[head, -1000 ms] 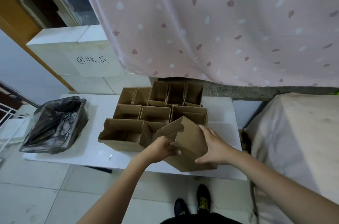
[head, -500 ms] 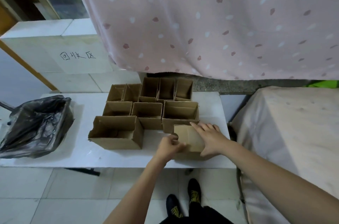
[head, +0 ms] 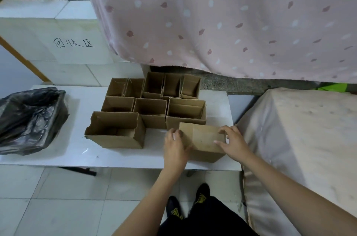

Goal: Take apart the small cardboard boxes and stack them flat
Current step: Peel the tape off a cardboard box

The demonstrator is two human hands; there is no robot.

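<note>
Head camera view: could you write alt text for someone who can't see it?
Two hands, left and right, press a flattened cardboard box onto a white table. Nine open boxes stand behind it, and a black bag lies at the left.

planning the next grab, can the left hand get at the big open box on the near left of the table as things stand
Probably yes. The left hand rests on the flattened box, just right of the big open box. Only bare table lies between them, though the hand must let go first.

Black bag (head: pixel 29 119) cut off at left edge — flattened box's (head: pixel 204 139) near-left corner behind left hand (head: pixel 174 148).
</note>
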